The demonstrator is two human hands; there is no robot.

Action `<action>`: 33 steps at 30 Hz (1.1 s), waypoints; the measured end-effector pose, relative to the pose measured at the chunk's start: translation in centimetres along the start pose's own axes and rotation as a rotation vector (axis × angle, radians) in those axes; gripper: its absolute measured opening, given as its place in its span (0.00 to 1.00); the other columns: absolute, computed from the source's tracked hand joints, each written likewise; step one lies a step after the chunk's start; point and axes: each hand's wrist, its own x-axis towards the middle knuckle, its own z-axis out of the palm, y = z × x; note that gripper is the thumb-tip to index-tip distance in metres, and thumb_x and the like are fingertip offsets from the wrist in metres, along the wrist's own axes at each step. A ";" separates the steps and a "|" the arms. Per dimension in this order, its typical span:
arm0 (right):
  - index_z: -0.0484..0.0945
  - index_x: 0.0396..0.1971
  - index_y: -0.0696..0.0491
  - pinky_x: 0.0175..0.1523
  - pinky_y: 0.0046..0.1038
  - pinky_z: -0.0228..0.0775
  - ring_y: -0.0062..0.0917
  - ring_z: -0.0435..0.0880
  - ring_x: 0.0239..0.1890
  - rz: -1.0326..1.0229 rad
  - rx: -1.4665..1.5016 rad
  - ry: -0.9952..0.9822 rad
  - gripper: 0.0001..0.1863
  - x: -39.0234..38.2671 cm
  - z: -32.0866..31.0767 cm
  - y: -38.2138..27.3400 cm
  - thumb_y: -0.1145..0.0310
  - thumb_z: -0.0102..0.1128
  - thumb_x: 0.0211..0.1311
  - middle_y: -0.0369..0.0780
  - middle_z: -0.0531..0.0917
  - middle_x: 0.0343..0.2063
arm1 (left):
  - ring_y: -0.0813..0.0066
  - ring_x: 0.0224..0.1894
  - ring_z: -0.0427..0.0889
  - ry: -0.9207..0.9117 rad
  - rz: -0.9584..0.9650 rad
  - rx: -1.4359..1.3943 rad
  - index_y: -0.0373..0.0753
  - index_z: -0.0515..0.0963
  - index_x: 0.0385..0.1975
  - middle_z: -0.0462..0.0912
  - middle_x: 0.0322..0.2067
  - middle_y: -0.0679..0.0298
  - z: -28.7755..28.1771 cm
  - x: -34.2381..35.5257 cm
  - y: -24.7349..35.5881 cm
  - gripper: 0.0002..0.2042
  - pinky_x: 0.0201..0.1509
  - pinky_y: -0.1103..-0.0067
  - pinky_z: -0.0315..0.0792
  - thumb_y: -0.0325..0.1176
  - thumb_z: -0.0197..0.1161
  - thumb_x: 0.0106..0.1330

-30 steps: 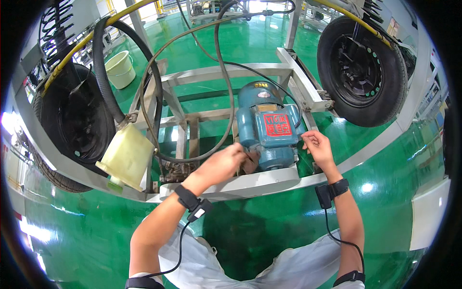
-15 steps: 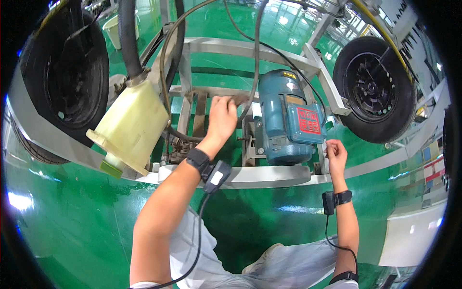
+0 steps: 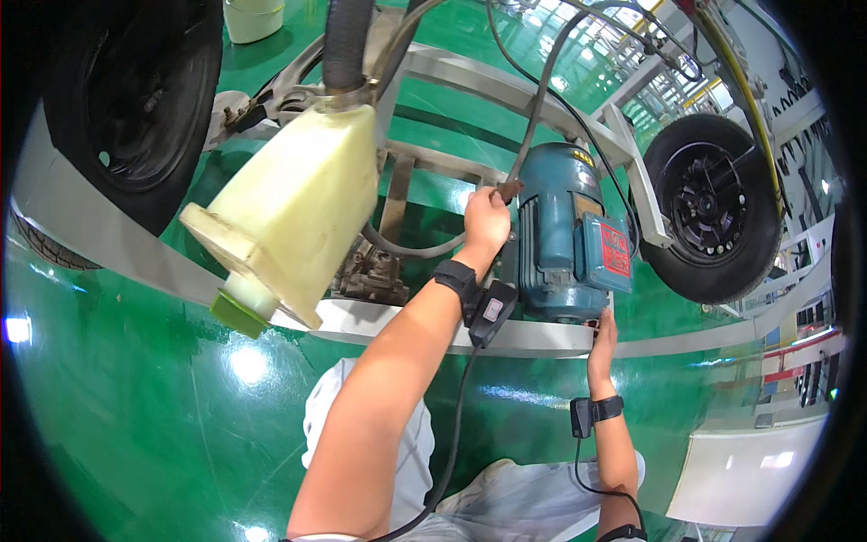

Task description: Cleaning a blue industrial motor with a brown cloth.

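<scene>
A teal electric motor (image 3: pixel 560 244) with a terminal box on its right side sits on the pale metal frame (image 3: pixel 433 330). My left hand (image 3: pixel 486 221) is at the motor's left side, its fingers closed on a small brown piece (image 3: pixel 510 191), whose kind I cannot make out. That piece lies close to the motor housing and a grey hose (image 3: pixel 533 126). My right hand (image 3: pixel 603 341) is at the motor's near right corner, fingers stretched out and pointing up by the frame rail. Nothing shows in its palm; its fingertips are partly hidden.
A yellowish plastic tank (image 3: pixel 298 199) with a green cap and a thick black hose (image 3: pixel 348 45) juts out at the left. Black wheels stand at the left (image 3: pixel 135 117) and right (image 3: pixel 709 208). Dirty metal machinery (image 3: pixel 370 271) lies behind the tank. A pale bucket (image 3: pixel 253 20) stands far back.
The view has shifted, bringing the tank closer. My left hand has moved nearer the motor with the brown piece. My right hand has come in toward the motor's near end, its curled fingers straightening.
</scene>
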 end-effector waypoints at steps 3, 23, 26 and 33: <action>0.73 0.37 0.59 0.42 0.25 0.62 0.23 0.70 0.33 -0.112 -0.115 0.063 0.23 0.8 -0.7 2.2 0.51 0.40 0.72 0.38 0.74 0.29 | 0.51 0.43 0.80 0.057 -0.151 -0.045 0.32 0.76 0.43 0.81 0.39 0.46 2.3 1.2 -3.1 0.13 0.48 0.66 0.72 0.33 0.52 0.65; 0.72 0.47 0.60 0.42 0.22 0.64 0.18 0.73 0.33 -0.109 -0.068 -0.079 0.20 -0.2 0.0 -0.2 0.61 0.38 0.71 0.35 0.77 0.29 | 0.52 0.42 0.81 -0.434 0.165 0.067 0.33 0.81 0.36 0.83 0.37 0.50 2.8 5.0 -2.1 0.13 0.49 0.70 0.73 0.31 0.67 0.52; 0.72 0.45 0.60 0.42 0.21 0.63 0.18 0.72 0.34 -0.120 -0.027 -0.100 0.18 -0.3 0.1 -0.2 0.62 0.38 0.70 0.35 0.76 0.29 | 0.52 0.43 0.80 -0.434 0.285 0.084 0.33 0.81 0.39 0.82 0.37 0.49 2.1 4.7 -2.9 0.15 0.49 0.70 0.73 0.31 0.67 0.51; 0.72 0.43 0.60 0.44 0.22 0.62 0.20 0.70 0.36 -0.139 -0.082 -0.138 0.16 -0.1 0.0 -0.8 0.65 0.39 0.68 0.35 0.75 0.32 | 0.48 0.44 0.78 -0.631 0.275 0.302 0.35 0.80 0.42 0.80 0.39 0.45 1.1 2.2 -2.3 0.14 0.52 0.66 0.72 0.29 0.57 0.56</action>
